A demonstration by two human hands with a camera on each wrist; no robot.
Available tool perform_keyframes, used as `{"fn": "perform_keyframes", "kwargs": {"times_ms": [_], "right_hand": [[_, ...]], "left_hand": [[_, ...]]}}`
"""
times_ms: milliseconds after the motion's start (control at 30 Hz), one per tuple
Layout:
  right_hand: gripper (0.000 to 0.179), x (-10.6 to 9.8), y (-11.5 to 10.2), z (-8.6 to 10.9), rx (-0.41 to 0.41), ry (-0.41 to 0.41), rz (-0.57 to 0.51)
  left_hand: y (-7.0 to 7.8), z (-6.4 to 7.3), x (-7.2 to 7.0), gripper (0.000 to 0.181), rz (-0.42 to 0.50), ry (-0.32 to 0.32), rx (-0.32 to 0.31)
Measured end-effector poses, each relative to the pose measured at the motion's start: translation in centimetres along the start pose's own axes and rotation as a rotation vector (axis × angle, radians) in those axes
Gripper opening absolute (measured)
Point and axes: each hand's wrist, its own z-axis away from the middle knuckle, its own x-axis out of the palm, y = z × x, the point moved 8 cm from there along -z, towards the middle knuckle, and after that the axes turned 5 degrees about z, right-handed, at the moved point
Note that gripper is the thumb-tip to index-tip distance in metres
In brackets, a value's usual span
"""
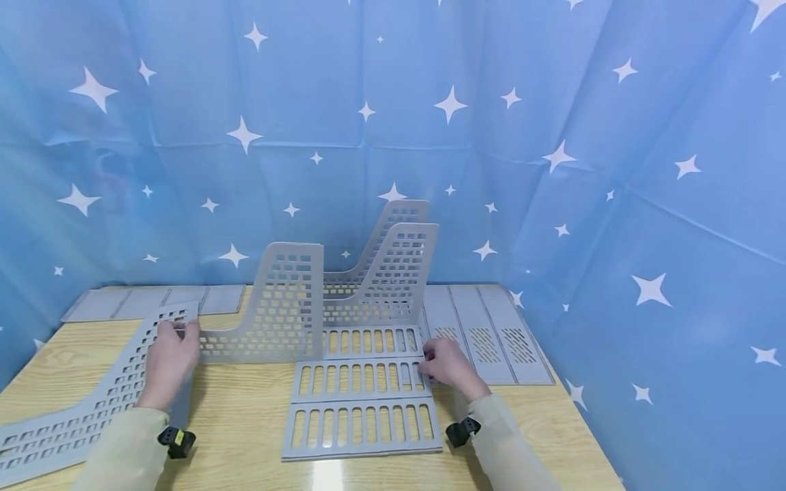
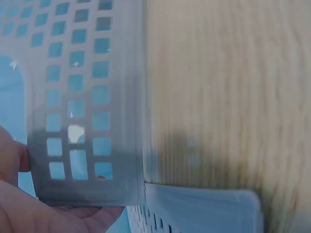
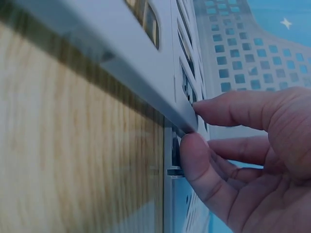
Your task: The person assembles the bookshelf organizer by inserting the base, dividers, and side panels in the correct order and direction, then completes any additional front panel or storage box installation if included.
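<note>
Left of the slotted base [image 1: 362, 399], I see the left hand [image 1: 174, 358] grip a perforated side panel [image 1: 107, 399] by its end. The right hand [image 1: 451, 368] pinches the base's right edge.

Gray panels [image 1: 364, 424] on wood-grain table [image 1: 239, 416]

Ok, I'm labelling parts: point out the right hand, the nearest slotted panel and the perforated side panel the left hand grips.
Right hand [image 1: 451, 365]: head view, back of hand.
Nearest slotted panel [image 1: 362, 447]: head view, front strip.
Perforated side panel [image 2: 127, 114]: left wrist view, solid border.
</note>
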Motion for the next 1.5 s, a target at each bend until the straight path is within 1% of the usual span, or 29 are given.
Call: {"fn": "perform_keyframes", "kwargs": {"times_ms": [67, 167, 267, 333, 467, 567, 667, 867, 1000, 1167, 1300, 1500], "right_hand": [[0.013, 0.0, -0.1, 0.0, -0.013, -0.007, -0.009], [0.006, 0.0, -0.1, 0.0, -0.029, -0.018, -0.018], [0.005, 0.0, 0.1, 0.0, -0.031, -0.021, -0.019], [0.006, 0.0, 0.2, 0.0, -0.023, -0.025, -0.027], [0.009, 0.3, 0.1, 0.1, -0.034, -0.03, -0.045], [0.006, 0.6, -0.2, 0.2, -0.051, -0.034, -0.059], [0.006, 0.7, -0.2, 0.2, -0.053, -0.031, -0.06], [0.007, 0.8, 0.1, 0.2, -0.016, -0.034, -0.064], [0.008, 0.7, 0.0, 0.3, -0.017, -0.03, -0.065], [0.008, 0.6, 0.1, 0.3, -0.015, -0.024, -0.065], [0.008, 0.6, 0.1, 0.2, -0.025, -0.026, -0.066], [0.008, 0.6, 0.1, 0.1, -0.032, -0.029, -0.08]], "left_hand": [[0.3, 0.0, 0.2, 0.068, -0.023, 0.008, 0.019], [0.6, 0.2, 0.4, 0.067, -0.048, 0.02, 0.041], [0.9, 0.5, 0.9, 0.067, -0.065, -0.008, 0.065], [1.3, 0.9, 1.7, 0.066, -0.069, -0.04, 0.089], [2.5, 2.1, 4.0, 0.067, -0.076, -0.121, 0.15], [3.3, 2.8, 5.3, 0.068, -0.079, -0.143, 0.181], [3.8, 3.3, 6.0, 0.07, -0.076, -0.153, 0.19], [4.3, 4.0, 7.1, 0.073, -0.039, -0.23, 0.183], [4.6, 4.1, 7.6, 0.073, -0.044, -0.238, 0.19], [5.8, 4.8, 8.9, 0.069, -0.037, -0.257, 0.219], [6.8, 5.2, 10.1, 0.063, -0.034, -0.264, 0.246], [8.0, 5.8, 11.6, 0.051, -0.019, -0.262, 0.264]]}}
